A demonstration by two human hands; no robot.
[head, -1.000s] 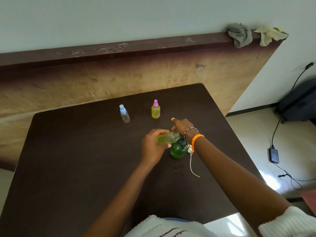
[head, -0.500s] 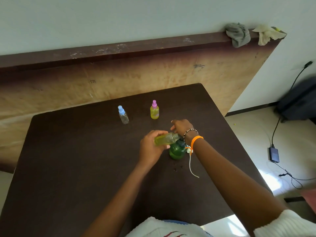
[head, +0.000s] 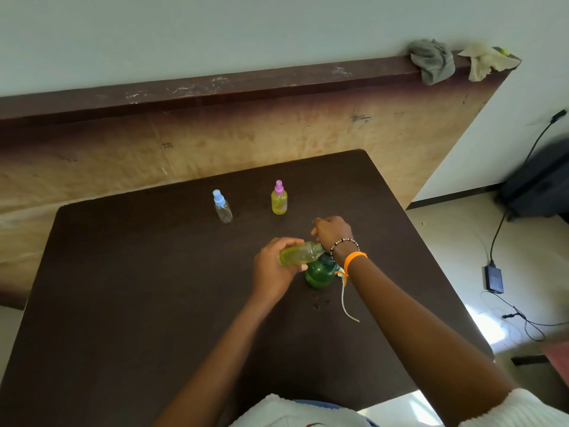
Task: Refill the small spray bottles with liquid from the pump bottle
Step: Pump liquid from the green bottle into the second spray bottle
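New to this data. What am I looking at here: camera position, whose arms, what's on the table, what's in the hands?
There is no robot here. A person wears one wide-angle camera on the head, looking down at their own arms. The dark table holds a green pump bottle, a clear spray bottle with a blue cap and a yellow spray bottle with a pink cap. The left hand grips a third small bottle of yellow liquid, tilted with its neck toward the pump bottle's top. The right hand is over the pump; what its fingers are doing is hidden. Two rags lie on the ledge behind.
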